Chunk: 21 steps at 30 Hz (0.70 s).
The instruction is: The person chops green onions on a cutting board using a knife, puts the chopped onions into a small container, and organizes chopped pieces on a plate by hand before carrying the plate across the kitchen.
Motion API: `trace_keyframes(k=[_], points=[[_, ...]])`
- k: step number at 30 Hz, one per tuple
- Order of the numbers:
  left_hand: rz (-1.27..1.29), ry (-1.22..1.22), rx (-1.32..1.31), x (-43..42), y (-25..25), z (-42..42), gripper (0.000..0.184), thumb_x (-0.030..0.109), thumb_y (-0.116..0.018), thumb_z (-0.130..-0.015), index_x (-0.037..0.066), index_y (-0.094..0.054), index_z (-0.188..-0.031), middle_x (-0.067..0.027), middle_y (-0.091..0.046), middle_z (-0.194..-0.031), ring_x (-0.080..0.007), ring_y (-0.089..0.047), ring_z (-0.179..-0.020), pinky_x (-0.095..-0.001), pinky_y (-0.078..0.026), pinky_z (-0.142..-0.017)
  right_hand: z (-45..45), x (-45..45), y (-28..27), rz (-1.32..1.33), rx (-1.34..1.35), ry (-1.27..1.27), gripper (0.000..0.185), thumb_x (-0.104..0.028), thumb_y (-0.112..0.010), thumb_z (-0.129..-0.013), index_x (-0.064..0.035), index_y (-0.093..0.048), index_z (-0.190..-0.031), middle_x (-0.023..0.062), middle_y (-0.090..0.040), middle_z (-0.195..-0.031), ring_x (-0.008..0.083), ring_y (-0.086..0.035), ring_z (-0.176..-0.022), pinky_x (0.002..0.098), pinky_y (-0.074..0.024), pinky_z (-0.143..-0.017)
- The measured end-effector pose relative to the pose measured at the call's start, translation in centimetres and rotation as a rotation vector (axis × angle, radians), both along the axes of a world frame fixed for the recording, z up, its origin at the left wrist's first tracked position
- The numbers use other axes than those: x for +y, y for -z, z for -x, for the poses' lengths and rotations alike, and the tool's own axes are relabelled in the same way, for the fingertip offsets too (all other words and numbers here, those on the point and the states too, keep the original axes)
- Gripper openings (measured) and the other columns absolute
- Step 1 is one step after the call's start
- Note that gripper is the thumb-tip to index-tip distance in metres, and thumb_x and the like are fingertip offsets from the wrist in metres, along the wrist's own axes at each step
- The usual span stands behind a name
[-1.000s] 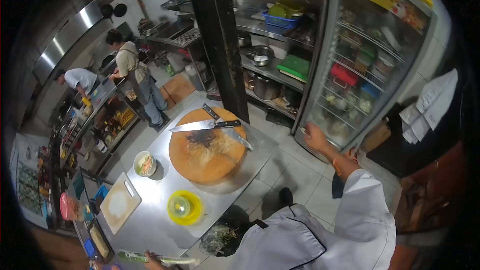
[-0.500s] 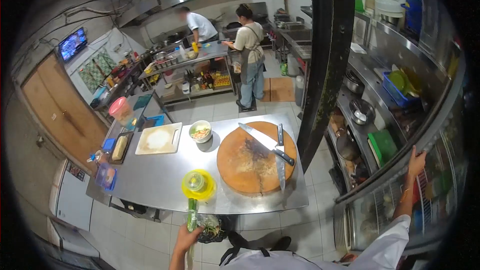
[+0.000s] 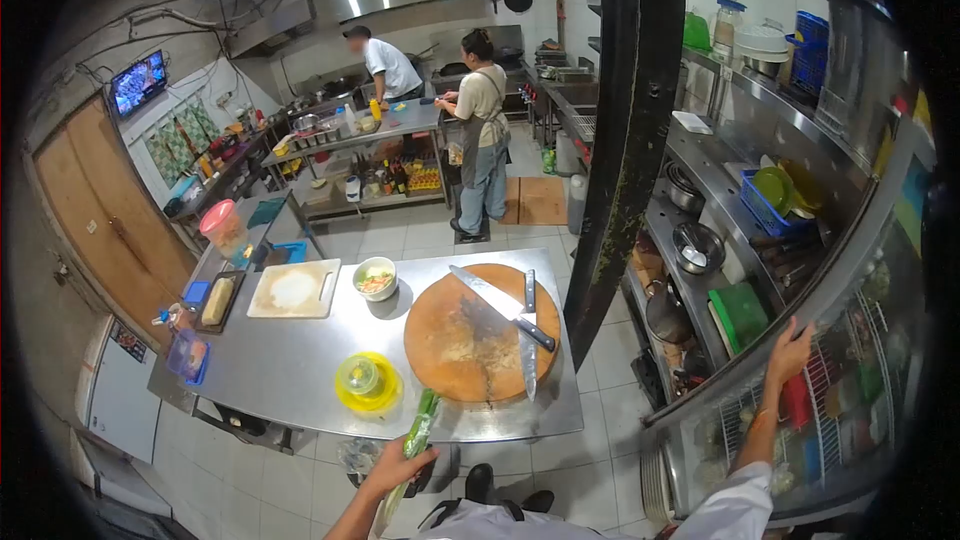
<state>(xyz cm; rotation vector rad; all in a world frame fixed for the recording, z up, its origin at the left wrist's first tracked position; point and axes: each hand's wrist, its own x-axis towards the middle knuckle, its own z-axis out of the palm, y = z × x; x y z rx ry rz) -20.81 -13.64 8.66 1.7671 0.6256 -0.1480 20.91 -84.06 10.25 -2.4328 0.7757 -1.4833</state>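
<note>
My left hand (image 3: 398, 462) is closed around a bunch of green onions (image 3: 421, 422), which looks wrapped in clear plastic. Its green tops point up at the near edge of the steel table (image 3: 300, 405). Just beyond is a round wooden chopping board (image 3: 470, 340) with two knives on it, one a chef's knife (image 3: 490, 297) crossing the other knife (image 3: 529, 350). My right hand (image 3: 790, 352) is at the frame of a glass fridge door (image 3: 690, 402), fingers bent over its edge. Wire racks with food show through the glass.
The table also bears a yellow plate (image 3: 375, 403) with a clear container, a white bowl (image 3: 376, 280) of cut vegetables and a white cutting board (image 3: 293, 290). A dark post (image 3: 625, 140) rises beyond its right corner. Two people (image 3: 480, 120) (image 3: 390, 70) stand at the far counter.
My left hand has moved right with the green onions, from below the yellow plate towards the chopping board. My right hand stays at the fridge door. The view has shifted slightly.
</note>
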Motion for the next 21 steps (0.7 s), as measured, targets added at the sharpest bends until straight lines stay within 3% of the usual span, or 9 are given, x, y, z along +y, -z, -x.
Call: trace_keyframes(k=[3,4,6,7,8,9,11,12,21], points=[[0.045,0.137,-0.001,-1.3,-1.1,-3.3,0.039,0.039,-0.083,-0.101,0.003,-0.069,-0.108,-0.0012,-0.064,-0.072,-0.0108,-0.059,-0.056,-0.0307,-0.048,-0.053,6.4,7.2,-0.2,-0.01,-0.1,-0.211,0.068,-0.051,-0.065,-0.111,0.006,-0.063,-0.147,0.0307,-0.072,-0.136,0.0459,-0.071,-0.125,0.0496,-0.0572,-0.102],[0.046,0.191,-0.011,-1.4,-1.5,-4.5,0.039,0.04,-0.082,-0.102,0.004,-0.069,-0.11,-0.0014,-0.064,-0.072,-0.0108,-0.059,-0.056,-0.0304,-0.049,-0.054,8.9,9.4,-0.4,-0.114,-0.004,-0.261,0.065,-0.046,-0.065,-0.112,0.0084,-0.061,-0.149,0.0305,-0.067,-0.147,0.0424,-0.064,-0.138,0.0458,-0.0523,-0.113],[0.068,0.239,-0.089,-1.9,-0.7,-6.5,0.043,0.045,-0.081,-0.102,0.005,-0.07,-0.112,-0.0006,-0.064,-0.072,-0.0099,-0.058,-0.055,-0.0292,-0.049,-0.054,14.0,14.0,2.5,-0.02,0.019,-0.217,0.063,-0.039,-0.064,-0.114,0.0143,-0.057,-0.148,0.0348,-0.061,-0.15,0.0463,-0.061,-0.139,0.0493,-0.0517,-0.115],[0.076,0.295,-0.128,-2.0,-2.5,-7.4,0.047,0.047,-0.08,-0.103,0.004,-0.071,-0.117,-0.0031,-0.067,-0.077,-0.0127,-0.062,-0.061,-0.031,-0.051,-0.059,16.5,14.1,6.3,-0.045,0.038,-0.338,0.062,-0.037,-0.062,-0.115,0.0151,-0.056,-0.148,0.0354,-0.063,-0.146,0.047,-0.062,-0.137,0.0522,-0.0515,-0.114],[0.076,0.36,-0.166,-2.1,-3.7,-7.9,0.051,0.05,-0.078,-0.103,0.003,-0.072,-0.122,-0.0056,-0.07,-0.081,-0.0155,-0.066,-0.067,-0.0329,-0.054,-0.064,19.4,15.1,10.6,-0.146,0.164,-0.326,0.063,-0.037,-0.067,-0.113,0.0068,-0.053,-0.156,0.0272,-0.063,-0.149,0.041,-0.065,-0.134,0.0474,-0.0553,-0.109],[0.102,0.309,-0.163,-2.5,-1.8,-8.0,0.051,0.05,-0.078,-0.103,0.003,-0.072,-0.122,-0.0056,-0.07,-0.081,-0.0155,-0.066,-0.067,-0.0329,-0.054,-0.064,22.3,16.4,14.1,-0.206,0.287,-0.36,0.062,-0.036,-0.067,-0.113,0.0065,-0.054,-0.155,0.0267,-0.064,-0.148,0.0405,-0.065,-0.134,0.0471,-0.0553,-0.109],[-0.067,0.38,-0.537,-2.2,2.5,-9.6,0.059,0.053,-0.077,-0.103,0.001,-0.071,-0.13,-0.0127,-0.076,-0.098,-0.0225,-0.072,-0.086,-0.038,-0.057,-0.08,27.0,19.4,19.5,-0.325,0.523,-0.444,0.059,-0.035,-0.067,-0.113,0.0057,-0.055,-0.153,0.0258,-0.064,-0.147,0.0393,-0.066,-0.132,0.0464,-0.0554,-0.109],[0.0,0.43,-0.344,-1.7,1.8,-9.9,0.061,0.052,-0.078,-0.102,0.001,-0.071,-0.134,-0.018,-0.078,-0.111,-0.0271,-0.073,-0.102,-0.0408,-0.056,-0.092,28.5,20.7,21.4,-0.385,0.617,-0.478,0.057,-0.034,-0.067,-0.112,0.0054,-0.056,-0.152,0.0254,-0.065,-0.146,0.0387,-0.066,-0.131,0.046,-0.0555,-0.108],[0.105,0.444,-0.351,-1.1,1.8,-12.5,0.058,0.05,-0.079,-0.1,0.004,-0.073,-0.134,-0.0154,-0.076,-0.093,-0.0257,-0.075,-0.087,-0.0435,-0.057,-0.082,30.1,24.5,25.2,-0.941,0.889,-0.501,0.045,-0.028,-0.067,-0.112,0.002,-0.061,-0.145,0.0213,-0.068,-0.138,0.0335,-0.068,-0.125,0.043,-0.0559,-0.106]])
